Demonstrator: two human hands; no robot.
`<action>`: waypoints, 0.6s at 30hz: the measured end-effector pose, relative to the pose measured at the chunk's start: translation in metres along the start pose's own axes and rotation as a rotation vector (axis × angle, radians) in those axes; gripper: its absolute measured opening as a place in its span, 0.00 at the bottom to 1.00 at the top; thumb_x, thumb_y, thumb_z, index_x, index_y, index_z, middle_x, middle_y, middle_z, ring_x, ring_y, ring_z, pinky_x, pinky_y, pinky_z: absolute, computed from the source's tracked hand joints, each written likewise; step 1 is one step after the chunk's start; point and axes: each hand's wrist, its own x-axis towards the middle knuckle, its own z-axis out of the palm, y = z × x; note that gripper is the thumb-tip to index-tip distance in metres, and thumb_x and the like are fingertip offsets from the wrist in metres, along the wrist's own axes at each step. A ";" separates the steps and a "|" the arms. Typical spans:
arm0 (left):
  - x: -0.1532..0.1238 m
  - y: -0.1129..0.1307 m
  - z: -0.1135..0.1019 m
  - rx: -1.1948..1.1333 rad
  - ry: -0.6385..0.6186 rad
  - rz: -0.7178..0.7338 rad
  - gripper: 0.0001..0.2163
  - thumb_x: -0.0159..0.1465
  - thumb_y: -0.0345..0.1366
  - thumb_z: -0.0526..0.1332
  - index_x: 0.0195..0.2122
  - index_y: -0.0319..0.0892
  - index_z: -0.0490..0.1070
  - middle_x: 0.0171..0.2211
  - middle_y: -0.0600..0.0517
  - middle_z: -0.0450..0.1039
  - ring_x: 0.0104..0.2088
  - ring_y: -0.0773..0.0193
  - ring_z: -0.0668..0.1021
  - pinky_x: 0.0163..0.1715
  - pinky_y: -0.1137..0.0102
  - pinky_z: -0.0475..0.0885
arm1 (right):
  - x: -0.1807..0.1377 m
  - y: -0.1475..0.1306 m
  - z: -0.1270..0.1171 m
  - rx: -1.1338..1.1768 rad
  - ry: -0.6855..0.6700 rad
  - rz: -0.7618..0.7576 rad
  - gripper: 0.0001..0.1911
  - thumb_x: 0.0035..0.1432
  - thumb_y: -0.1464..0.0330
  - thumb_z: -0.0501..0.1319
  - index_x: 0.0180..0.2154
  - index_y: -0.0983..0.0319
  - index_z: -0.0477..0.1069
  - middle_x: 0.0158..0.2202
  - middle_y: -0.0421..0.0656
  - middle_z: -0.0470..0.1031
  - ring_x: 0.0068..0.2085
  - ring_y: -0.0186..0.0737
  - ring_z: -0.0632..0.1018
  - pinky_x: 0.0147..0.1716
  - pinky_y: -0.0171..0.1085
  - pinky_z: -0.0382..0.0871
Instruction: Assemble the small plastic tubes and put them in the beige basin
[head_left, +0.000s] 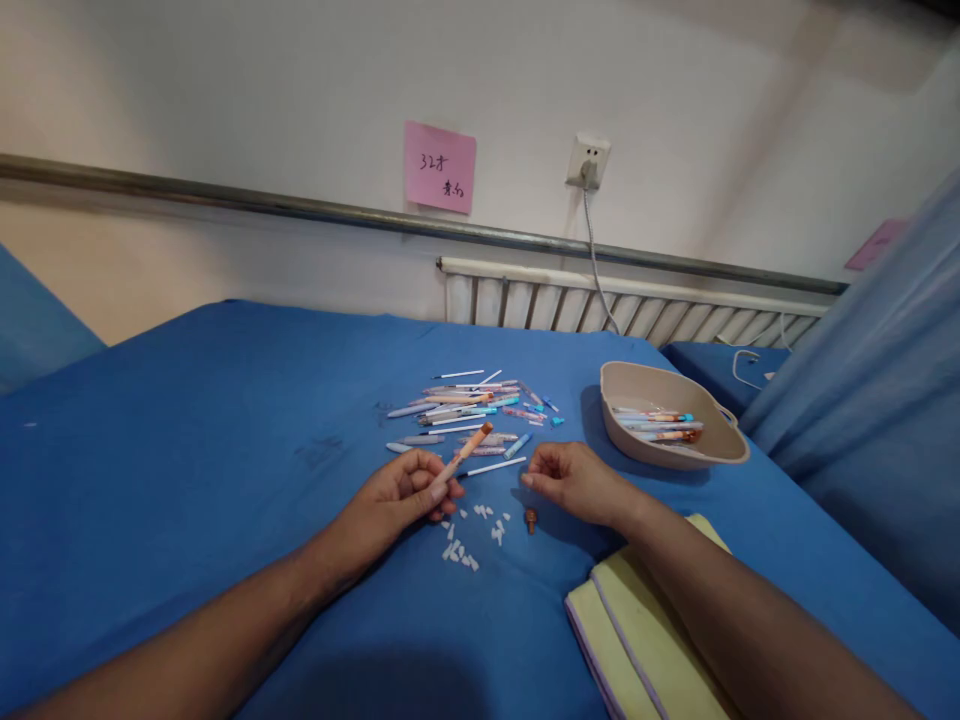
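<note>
My left hand [401, 497] is closed round an orange pen barrel [465, 452] that points up and to the right. My right hand [571, 480] rests on the blue table [225, 450], fingers curled in a pinch; what they hold is too small to see. Between the hands lie several small white pieces [469, 535] and a small brown pen cap [530, 518]. Just beyond the hands is a scattered pile of pen parts [472, 408]: barrels, refills and caps.
A beige oval tray [645, 380] with several assembled pens stands at the right. A yellow notebook [637, 630] lies under my right forearm. Behind are a radiator [600, 305], a wall socket with cable [587, 163], a pink note [440, 167] and a blue curtain [877, 400].
</note>
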 end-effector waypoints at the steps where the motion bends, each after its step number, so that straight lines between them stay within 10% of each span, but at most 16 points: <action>1: 0.000 0.000 -0.001 -0.011 0.004 -0.004 0.10 0.57 0.37 0.64 0.35 0.42 0.63 0.34 0.52 0.74 0.31 0.66 0.75 0.33 0.70 0.69 | -0.001 0.001 -0.001 -0.029 -0.058 0.009 0.08 0.53 0.65 0.59 0.25 0.62 0.67 0.19 0.35 0.67 0.20 0.28 0.64 0.20 0.28 0.55; 18: 0.002 0.002 -0.005 -0.037 -0.011 0.003 0.10 0.59 0.37 0.60 0.41 0.43 0.65 0.30 0.53 0.71 0.28 0.67 0.71 0.30 0.71 0.66 | -0.008 -0.019 0.011 -0.419 -0.056 -0.092 0.06 0.53 0.64 0.59 0.30 0.61 0.69 0.23 0.37 0.73 0.23 0.30 0.68 0.22 0.30 0.52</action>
